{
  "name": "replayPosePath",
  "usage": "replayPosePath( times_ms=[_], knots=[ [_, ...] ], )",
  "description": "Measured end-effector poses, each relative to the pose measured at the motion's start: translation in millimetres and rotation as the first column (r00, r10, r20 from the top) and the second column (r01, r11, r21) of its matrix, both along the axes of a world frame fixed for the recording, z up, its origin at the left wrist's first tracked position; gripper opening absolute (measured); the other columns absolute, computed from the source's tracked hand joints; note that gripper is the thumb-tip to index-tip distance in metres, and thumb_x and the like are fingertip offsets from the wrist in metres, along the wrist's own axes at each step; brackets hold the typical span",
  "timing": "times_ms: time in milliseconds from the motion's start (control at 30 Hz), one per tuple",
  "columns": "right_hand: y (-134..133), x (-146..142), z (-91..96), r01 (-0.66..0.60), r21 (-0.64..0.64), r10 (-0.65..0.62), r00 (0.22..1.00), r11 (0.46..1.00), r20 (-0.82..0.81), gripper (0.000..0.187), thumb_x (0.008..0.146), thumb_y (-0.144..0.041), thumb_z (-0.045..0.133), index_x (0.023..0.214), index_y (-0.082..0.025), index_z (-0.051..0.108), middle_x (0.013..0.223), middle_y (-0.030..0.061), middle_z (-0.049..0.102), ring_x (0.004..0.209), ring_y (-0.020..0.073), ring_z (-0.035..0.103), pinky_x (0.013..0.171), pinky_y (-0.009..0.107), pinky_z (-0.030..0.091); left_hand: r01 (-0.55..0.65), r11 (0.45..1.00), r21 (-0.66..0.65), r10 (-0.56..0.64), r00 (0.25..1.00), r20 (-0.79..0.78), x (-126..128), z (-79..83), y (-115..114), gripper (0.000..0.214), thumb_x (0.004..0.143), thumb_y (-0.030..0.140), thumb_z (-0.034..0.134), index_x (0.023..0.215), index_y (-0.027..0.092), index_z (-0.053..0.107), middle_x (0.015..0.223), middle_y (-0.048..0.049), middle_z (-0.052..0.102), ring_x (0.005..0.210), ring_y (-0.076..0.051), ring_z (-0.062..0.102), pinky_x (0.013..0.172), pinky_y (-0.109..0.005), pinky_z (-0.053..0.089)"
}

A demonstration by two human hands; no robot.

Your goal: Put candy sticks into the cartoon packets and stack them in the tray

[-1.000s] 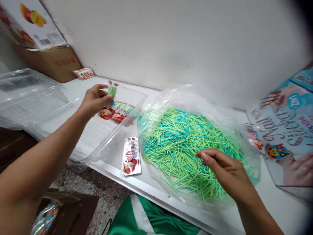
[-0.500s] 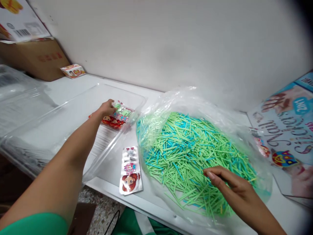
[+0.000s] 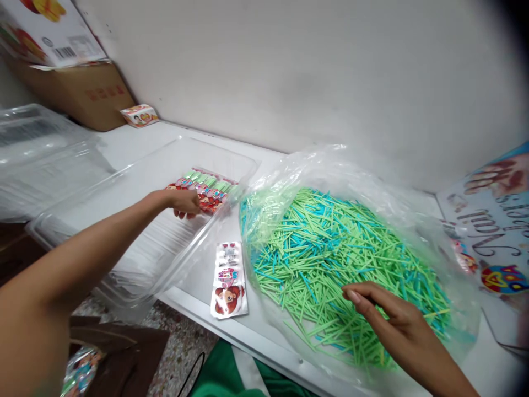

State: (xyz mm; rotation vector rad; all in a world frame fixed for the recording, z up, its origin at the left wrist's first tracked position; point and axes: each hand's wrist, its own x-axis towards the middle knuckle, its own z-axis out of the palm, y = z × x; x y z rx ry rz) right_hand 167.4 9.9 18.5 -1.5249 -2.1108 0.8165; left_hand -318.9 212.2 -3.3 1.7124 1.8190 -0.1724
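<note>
My left hand (image 3: 185, 203) is over the clear plastic tray (image 3: 136, 165), its fingers curled and nothing visible in them. Just beyond its fingertips, a row of printed packets (image 3: 206, 188) with green sticks inside lies in the tray. A stack of flat white wrappers (image 3: 155, 240) fills the tray's near part. My right hand (image 3: 382, 309) hovers over a heap of thin green and blue plastic sticks (image 3: 330, 248). Its thumb and forefinger are pinched together; whatever they hold, if anything, is hidden. Between tray and heap lies a single printed sachet (image 3: 229, 281).
A clear plastic bag (image 3: 285, 182) surrounds the stick heap. More clear trays (image 3: 45, 143) stand at the left, before a cardboard box (image 3: 95, 96). A small carton (image 3: 139, 116) sits by the wall, and a "Nail Stickers" box (image 3: 491, 220) at the right. The table's front edge (image 3: 235, 342) is close.
My left hand has come away from the packets toward me, leaving them lying in the tray. The right hand keeps its pinch over the heap. The view has turned slightly left.
</note>
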Motion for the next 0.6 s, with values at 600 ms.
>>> replayPosePath(
  times_ms=[600],
  knots=[
    [-16, -20, -1.4, -0.065, -0.015, 0.065, 0.998, 0.998, -0.004, 0.025, 0.09, -0.038, 0.047, 0.105, -0.025, 0.063, 0.099, 0.0032, 0.069, 0.089, 0.0161, 0.064, 0.075, 0.024, 0.051, -0.187, 0.839, 0.511, 0.054, 0.963, 0.262, 83, 101.8, -149, 0.035, 0.077, 0.049, 0.051, 0.08, 0.017, 0.064, 0.062, -0.0019, 0.062, 0.055, -0.013, 0.053, 0.052, -0.023, 0.039]
  ],
)
